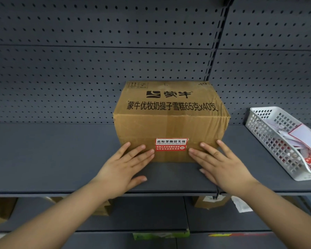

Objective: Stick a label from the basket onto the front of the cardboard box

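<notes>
A brown cardboard box (171, 123) with black printed characters stands on a dark grey shelf (52, 155). A red and white label (171, 144) is stuck flat on the lower middle of the box's front. My left hand (126, 166) lies flat with fingers spread, its fingertips on the box front just left of the label. My right hand (221, 164) does the same on the right side of the label. Neither hand holds anything. At the right, a white plastic basket (269, 139) on the same shelf holds several more red and white labels.
A perforated dark back panel (97, 60) rises behind the shelf. Below the shelf edge, a lower shelf carries other brown cartons (210, 202) and a white packet (241, 203).
</notes>
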Available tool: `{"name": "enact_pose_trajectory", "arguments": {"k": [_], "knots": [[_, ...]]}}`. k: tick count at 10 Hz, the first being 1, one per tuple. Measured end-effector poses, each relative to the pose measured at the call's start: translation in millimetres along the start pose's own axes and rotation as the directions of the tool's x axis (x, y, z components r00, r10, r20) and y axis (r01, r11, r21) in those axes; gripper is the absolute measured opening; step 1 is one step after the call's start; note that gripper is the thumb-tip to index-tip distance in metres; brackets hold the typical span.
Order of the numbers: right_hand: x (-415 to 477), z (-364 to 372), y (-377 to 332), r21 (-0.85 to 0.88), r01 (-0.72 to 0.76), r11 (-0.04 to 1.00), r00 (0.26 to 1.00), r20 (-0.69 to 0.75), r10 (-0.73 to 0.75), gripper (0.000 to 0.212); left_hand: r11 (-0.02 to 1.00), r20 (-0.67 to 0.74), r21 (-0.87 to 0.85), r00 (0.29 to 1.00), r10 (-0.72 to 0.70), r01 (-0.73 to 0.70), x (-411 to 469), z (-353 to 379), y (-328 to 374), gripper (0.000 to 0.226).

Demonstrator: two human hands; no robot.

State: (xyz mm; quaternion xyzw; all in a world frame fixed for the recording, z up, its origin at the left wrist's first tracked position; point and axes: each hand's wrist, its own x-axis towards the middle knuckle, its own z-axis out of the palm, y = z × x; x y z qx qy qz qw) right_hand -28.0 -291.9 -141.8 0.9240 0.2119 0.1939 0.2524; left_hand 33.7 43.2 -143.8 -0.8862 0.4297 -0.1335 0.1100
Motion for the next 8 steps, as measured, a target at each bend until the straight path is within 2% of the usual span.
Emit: {"name": "enact_pose_trajectory", "arguments": {"k": [1, 2, 5, 6, 7, 8], "knots": [[-2, -5, -9, 0.064, 0.013, 0.998, 0.998, -0.065, -0.008, 0.055, 0.997, -0.019, -0.082, 1.0, -0.012, 0.011, -3, 2, 17, 0.067], [13, -7, -25, 0.058, 0.041, 0.997, 0.998, -0.058, -0.038, 0.058, 0.997, -0.046, -0.071, 0.999, 0.021, -0.024, 11, 3, 36, 0.069], [-7, -1, -3, -0.03, -0.082, 0.996, 0.996, 0.018, 0.082, 0.057, 0.984, 0.0, -0.108, 0.99, -0.141, 0.14, -9, 3, 9, 0.066], [-6, -5, -11, 0.012, -0.107, 0.994, 0.992, 0.062, 0.106, 0.059, 0.977, 0.005, -0.147, 0.988, -0.155, 0.154, -9, 1, 14, 0.066], [-11, -14, -16, 0.102, -0.098, 0.99, 0.995, -0.005, 0.099, 0.057, 0.939, -0.021, -0.302, 0.984, -0.179, 0.164, -14, -7, 21, 0.063], [-14, -46, -18, 0.339, -0.112, 0.934, 0.946, -0.251, 0.204, 0.041, 0.641, 0.02, -0.726, 0.939, -0.344, 0.25, -19, -20, 37, 0.059]]}}
